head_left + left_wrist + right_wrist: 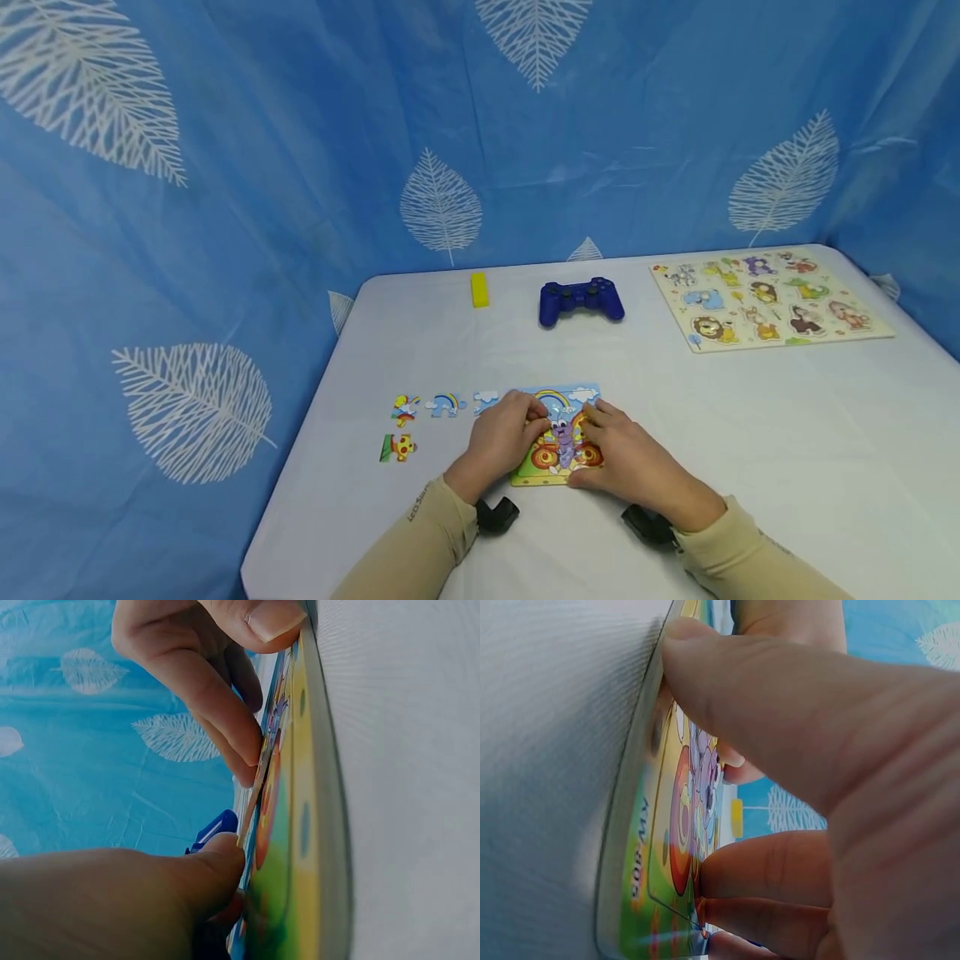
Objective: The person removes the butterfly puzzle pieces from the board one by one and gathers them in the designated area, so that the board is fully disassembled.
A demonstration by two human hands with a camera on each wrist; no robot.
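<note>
A jigsaw puzzle board with a purple butterfly picture lies flat on the table. My left hand is over its left side; thumb and index finger pinch a thin puzzle piece, which tilts up slightly from the board in the left wrist view. From the right, my right hand reaches over the board, its fingers touching the picture and its thumb resting at the near edge. Left of the board lie loose pieces: a rainbow piece, a cloud piece, a yellow-figured piece and a red-spotted piece.
Behind the board, a blue game controller and a yellow block sit near the table's far side. An animal puzzle board lies at the back right. Blue leaf-patterned cloth hangs around the white table.
</note>
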